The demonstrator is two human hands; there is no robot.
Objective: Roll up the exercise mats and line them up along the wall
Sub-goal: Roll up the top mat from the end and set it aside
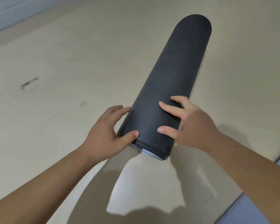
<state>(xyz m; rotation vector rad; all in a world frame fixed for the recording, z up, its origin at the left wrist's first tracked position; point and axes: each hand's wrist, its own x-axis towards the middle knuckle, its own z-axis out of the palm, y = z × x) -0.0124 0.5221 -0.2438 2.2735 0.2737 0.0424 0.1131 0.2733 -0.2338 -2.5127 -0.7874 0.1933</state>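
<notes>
A black rolled mat (168, 75) lies lengthwise away from the person over a beige floor (71, 54), its far end rounded and pointing up and right in the head view, its near end (150, 153) showing pale grey inner layers at the rim. Whether the near end rests on the floor or is lifted off it cannot be told. The left hand (103, 136) clasps the roll's left side close to that near rim: the thumb (132, 134) presses flat on top while the fingers curve round the left flank, their tips hidden behind the roll. The right hand (192, 126) spans the top and right side a little farther along, fingers spread and bent over the curve, thumb laid across the top toward the left thumb, so both hands hold the same end. Bare floor stretches wide to the left and beyond the far end, marked only by a dark scuff (29, 83) and a faint spot (83, 104), both well apart from the roll. A pale wall (10, 10) meets the floor along a slanting line in the upper left corner, well away from the mat. At the lower right the beige surface ends at a straight edge against a blue-grey strip (273, 183). The person's shadow (152, 199) falls across the floor below the hands.
</notes>
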